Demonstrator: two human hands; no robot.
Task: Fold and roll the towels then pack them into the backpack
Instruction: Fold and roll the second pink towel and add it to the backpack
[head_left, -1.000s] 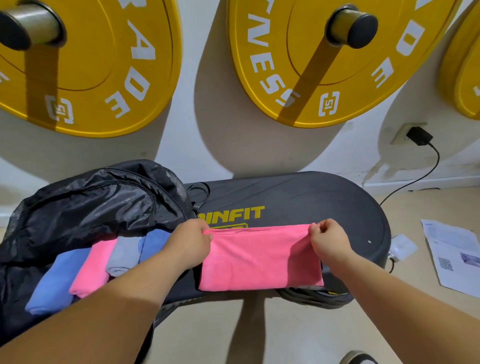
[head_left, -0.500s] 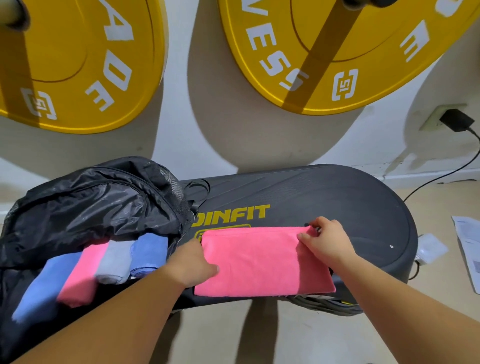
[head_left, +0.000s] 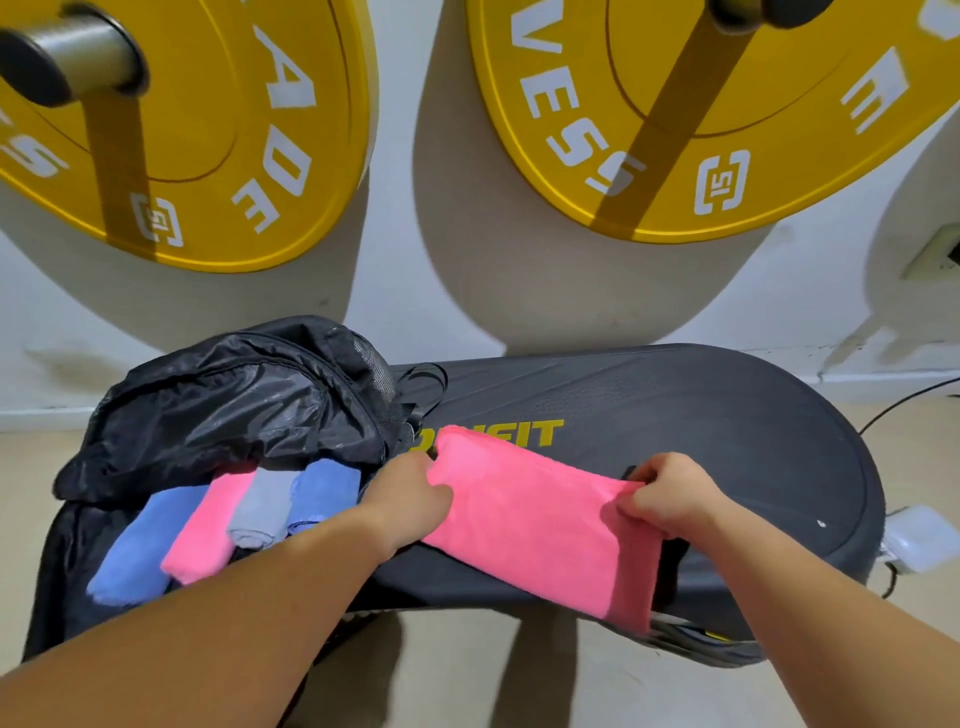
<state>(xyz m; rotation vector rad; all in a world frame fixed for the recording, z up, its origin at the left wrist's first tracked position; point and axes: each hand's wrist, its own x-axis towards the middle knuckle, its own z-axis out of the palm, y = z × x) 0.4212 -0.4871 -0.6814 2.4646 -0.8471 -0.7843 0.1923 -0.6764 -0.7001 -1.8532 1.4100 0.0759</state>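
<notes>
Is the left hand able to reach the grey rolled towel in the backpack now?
Probably yes: the grey rolled towel lies uncovered in the open backpack, beside the left hand, which must first release the pink towel.

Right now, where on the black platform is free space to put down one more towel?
Free: the far right of the black platform, between the right hand and the rim, and the strip behind the pink towel. Crowded: the left end, where the backpack holds four rolled towels.
</notes>
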